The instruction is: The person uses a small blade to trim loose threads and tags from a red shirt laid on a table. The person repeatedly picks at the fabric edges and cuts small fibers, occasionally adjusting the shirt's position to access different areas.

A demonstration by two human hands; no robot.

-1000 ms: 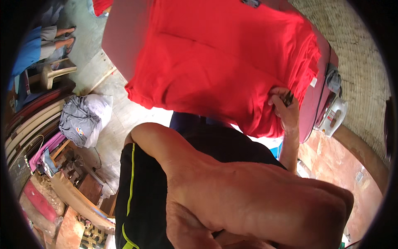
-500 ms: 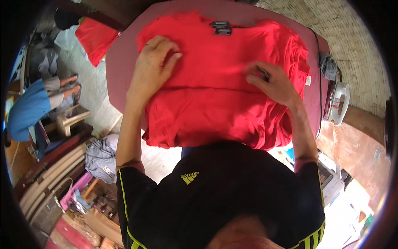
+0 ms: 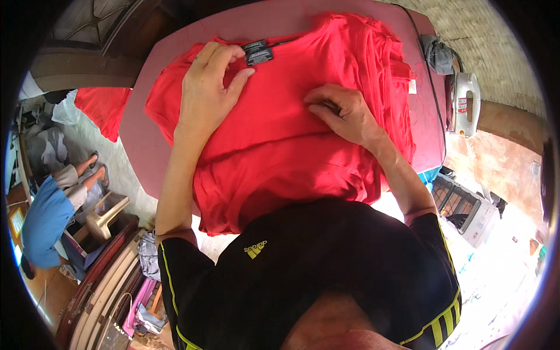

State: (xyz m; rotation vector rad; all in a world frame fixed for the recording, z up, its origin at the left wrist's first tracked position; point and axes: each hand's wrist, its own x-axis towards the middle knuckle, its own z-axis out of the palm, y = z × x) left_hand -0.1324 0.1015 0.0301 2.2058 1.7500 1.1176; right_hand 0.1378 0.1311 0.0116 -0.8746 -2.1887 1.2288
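Observation:
A red garment (image 3: pixel 280 93) lies spread over a rounded table with a dusty-pink cover (image 3: pixel 137 143), its lower part bunched in folds against my black shirt. Black neck labels (image 3: pixel 258 53) show at its far edge. My left hand (image 3: pixel 207 96) rests on the cloth beside these labels, thumb and fingers apart and curved, fingertips at the labels' left side. To the right, my right hand (image 3: pixel 347 114) is closed over the middle of the garment. Something small and dark (image 3: pixel 332 107) shows between its thumb and fingers; its kind cannot be made out.
A white iron (image 3: pixel 465 105) stands past the table's right edge, beside a grey cloth (image 3: pixel 437 55) and a black cord (image 3: pixel 429 76). Another red cloth (image 3: pixel 105 108) hangs at the left. A person in blue (image 3: pixel 44 221) sits farther left, near a wooden stool (image 3: pixel 106 216).
The garment has shifted left on the table and turned slightly. My left hand has come close to the labels. My right hand has moved left over the cloth. The whole view has turned somewhat.

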